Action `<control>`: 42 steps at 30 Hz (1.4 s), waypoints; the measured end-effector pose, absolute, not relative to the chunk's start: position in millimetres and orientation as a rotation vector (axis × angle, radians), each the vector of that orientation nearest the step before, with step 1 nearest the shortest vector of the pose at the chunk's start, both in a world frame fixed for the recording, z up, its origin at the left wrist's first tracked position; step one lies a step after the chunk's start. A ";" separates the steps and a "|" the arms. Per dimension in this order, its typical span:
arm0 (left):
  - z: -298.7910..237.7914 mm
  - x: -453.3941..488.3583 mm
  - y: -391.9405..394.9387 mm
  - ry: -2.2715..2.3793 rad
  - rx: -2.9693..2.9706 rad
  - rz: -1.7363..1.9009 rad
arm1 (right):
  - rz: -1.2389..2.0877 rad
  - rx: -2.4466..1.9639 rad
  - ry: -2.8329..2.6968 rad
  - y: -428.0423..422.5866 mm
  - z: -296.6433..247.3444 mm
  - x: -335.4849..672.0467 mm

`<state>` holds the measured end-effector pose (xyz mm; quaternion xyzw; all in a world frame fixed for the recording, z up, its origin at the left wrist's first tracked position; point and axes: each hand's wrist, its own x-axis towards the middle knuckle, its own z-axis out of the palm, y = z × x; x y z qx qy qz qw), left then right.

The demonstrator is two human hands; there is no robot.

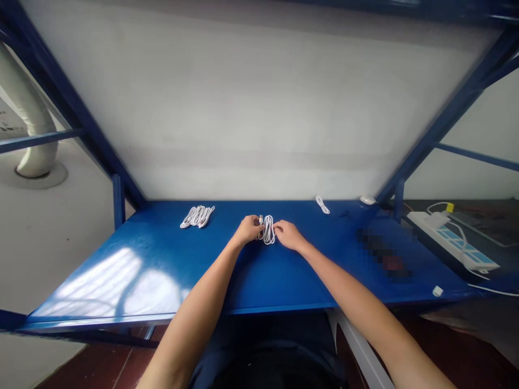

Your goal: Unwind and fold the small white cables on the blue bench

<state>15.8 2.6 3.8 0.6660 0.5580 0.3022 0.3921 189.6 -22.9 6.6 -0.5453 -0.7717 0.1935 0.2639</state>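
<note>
Between my two hands a white USB cable (268, 230) forms a narrow coil over the middle of the blue table (279, 281). My left hand (249, 229) is closed on the coil's left side, and a plug end sticks up by its fingertips. From the right, my right hand (287, 233) pinches the coil's other edge with thumb and finger. Several coiled white cables (197, 216) lie side by side at the back left. One more coiled white cable (323, 205) rests near the back edge, right of my hands.
A white power strip (454, 240) with a plug and cords lies at the right. A small white adapter (437, 291) sits near the front right edge, a white rounded object (367, 200) at the back right corner. A blurred-out dark object (385, 256) lies between. Blue frame posts flank the table.
</note>
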 end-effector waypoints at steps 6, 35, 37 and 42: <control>12.8 4.5 0.8 1.727 1.830 0.657 | 0.367 -1.518 -2.137 -21.0 1.3 200.9; 19.7 30.5 -26.8 1.479 2.328 0.391 | 0.385 -1.543 -2.239 -37.4 18.7 196.8; 22.4 27.9 -27.4 1.364 2.357 0.359 | 0.459 -1.540 -2.227 -35.9 17.7 197.9; 27.1 27.5 -28.3 1.336 2.386 0.248 | 0.483 -1.580 -2.145 -35.8 16.1 195.6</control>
